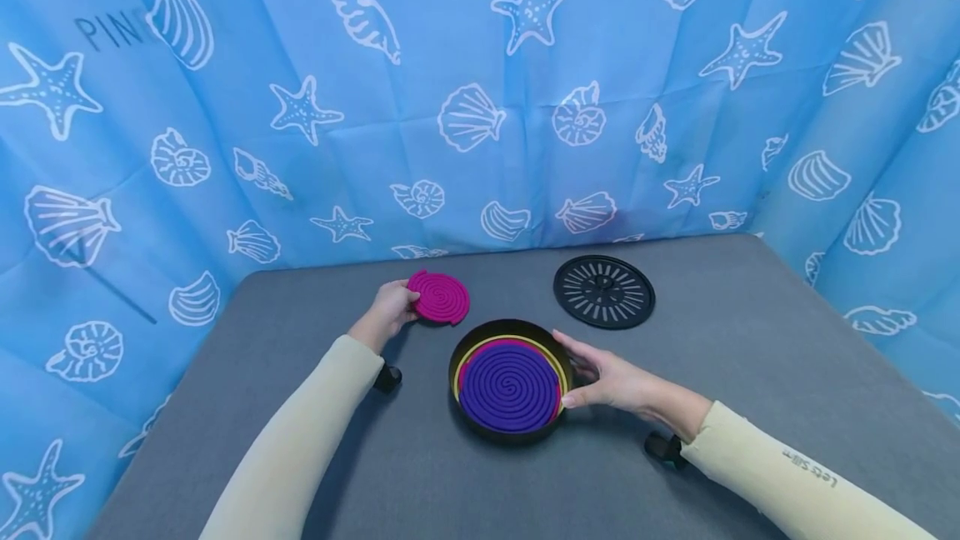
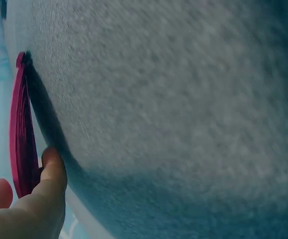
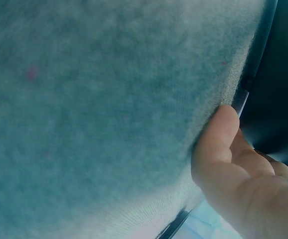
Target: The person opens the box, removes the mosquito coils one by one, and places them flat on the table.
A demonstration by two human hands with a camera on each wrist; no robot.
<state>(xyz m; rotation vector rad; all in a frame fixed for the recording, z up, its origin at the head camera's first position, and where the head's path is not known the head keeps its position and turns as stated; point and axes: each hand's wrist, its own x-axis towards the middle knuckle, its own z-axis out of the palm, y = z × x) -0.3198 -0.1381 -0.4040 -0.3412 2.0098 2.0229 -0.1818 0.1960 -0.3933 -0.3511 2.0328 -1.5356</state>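
Cream sleeves (image 1: 300, 432) are worn with small black wrist cameras (image 1: 663, 449), and the right sleeve (image 1: 738, 450) bears dark lettering (image 1: 810, 468).

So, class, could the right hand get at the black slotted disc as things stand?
Probably yes: the black slotted disc lies on the grey table beyond the right hand, with nothing seen between them, though that hand would first leave the dark round pan.

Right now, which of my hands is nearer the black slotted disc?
Your right hand, in front of the disc and holding the pan; your left hand, pinching the pink coil, is farther off, leftward of the disc.
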